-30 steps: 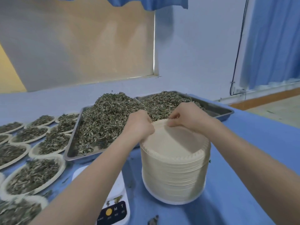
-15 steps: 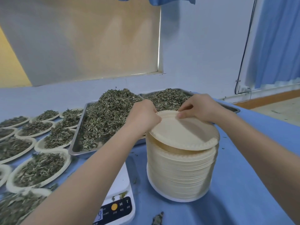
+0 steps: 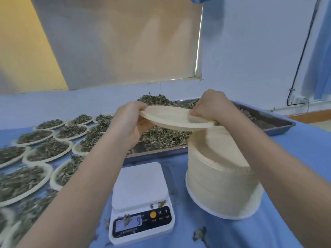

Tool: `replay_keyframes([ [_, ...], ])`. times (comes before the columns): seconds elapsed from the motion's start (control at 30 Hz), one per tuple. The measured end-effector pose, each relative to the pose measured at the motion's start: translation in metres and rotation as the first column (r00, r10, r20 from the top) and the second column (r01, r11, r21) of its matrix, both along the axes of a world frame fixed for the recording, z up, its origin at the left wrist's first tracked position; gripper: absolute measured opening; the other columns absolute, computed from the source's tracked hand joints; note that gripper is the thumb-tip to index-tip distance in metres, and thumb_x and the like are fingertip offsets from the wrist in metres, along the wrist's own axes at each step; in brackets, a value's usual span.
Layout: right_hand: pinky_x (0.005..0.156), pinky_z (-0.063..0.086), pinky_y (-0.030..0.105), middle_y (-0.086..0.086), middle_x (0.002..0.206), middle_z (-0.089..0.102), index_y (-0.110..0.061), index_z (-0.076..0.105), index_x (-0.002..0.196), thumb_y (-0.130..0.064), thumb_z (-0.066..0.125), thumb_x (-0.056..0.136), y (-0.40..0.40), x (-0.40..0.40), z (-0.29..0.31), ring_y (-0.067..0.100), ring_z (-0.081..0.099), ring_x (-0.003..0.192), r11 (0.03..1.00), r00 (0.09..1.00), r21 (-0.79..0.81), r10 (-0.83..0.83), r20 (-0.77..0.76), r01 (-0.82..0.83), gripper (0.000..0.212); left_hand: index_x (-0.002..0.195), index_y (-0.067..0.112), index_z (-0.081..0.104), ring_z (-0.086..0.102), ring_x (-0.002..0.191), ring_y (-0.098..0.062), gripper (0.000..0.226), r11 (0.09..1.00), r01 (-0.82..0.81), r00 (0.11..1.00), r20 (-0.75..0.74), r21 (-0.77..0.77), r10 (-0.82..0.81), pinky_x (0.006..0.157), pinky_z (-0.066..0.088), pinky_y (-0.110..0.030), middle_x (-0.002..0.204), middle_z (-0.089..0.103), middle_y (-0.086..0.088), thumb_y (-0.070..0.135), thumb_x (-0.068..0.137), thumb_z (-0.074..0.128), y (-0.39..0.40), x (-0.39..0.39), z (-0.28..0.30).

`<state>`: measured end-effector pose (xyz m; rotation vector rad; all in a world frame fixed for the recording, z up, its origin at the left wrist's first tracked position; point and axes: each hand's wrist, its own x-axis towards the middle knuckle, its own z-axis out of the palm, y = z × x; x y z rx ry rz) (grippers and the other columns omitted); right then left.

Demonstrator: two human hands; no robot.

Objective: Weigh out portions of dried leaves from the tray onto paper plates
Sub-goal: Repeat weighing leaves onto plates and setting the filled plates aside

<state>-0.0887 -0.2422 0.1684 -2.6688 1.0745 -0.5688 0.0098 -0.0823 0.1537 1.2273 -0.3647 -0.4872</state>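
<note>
Centre frame, above the stack [image 3: 222, 178]: left hand [image 3: 129, 122] and right hand [image 3: 213, 106] each pinch the plate [image 3: 172, 117] by opposite rims. Light, thin, bends easily; rim hold suits. Scale [image 3: 141, 192] below, bare.

Head view, close, looking down at table [image 3: 286, 158].
</note>
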Motion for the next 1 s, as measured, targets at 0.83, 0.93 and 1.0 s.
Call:
replay_keyframes([
  [0.83, 0.088, 0.043, 0.038, -0.002, 0.089, 0.066, -0.017, 0.058, 0.090, -0.039, 0.049, 0.092, 0.091, 0.045, -0.176, 0.023, 0.057, 0.091, 0.624, 0.771, 0.714, -0.269, 0.577, -0.317, 0.023, 0.104, 0.025, 0.049, 0.047, 0.072, -0.007, 0.016, 0.808, -0.481, 0.877, 0.176, 0.339, 0.448, 0.055, 0.032, -0.029, 0.083, 0.050, 0.011, 0.015, 0.095, 0.040, 0.065, 0.030, -0.156],
  [0.93, 0.067, 0.037, 0.033, 0.006, 0.080, 0.062, -0.005, 0.057, 0.083, -0.042, 0.040, 0.095, 0.088, 0.045, -0.180, 0.025, 0.055, 0.084, 0.672, 0.824, 0.695, -0.224, 0.521, -0.256, 0.042, 0.106, 0.022, 0.052, 0.052, 0.087, -0.016, 0.016, 0.858, -0.392, 0.917, 0.068, 0.333, 0.393, 0.076, 0.046, -0.035, 0.096, 0.055, 0.004, 0.016, 0.094, 0.043, 0.067, 0.038, -0.160],
  [1.0, 0.070, 0.038, 0.033, 0.010, 0.099, 0.066, -0.002, 0.057, 0.094, -0.041, 0.038, 0.097, 0.088, 0.047, -0.183, 0.024, 0.058, 0.096, 0.688, 0.820, 0.675, -0.208, 0.533, -0.265, 0.043, 0.113, 0.019, 0.054, 0.053, 0.099, -0.023, 0.021, 0.876, -0.344, 0.933, 0.019, 0.337, 0.359, 0.093, 0.044, -0.043, 0.108, 0.057, -0.002, 0.017, 0.094, 0.046, 0.070, 0.040, -0.163],
])
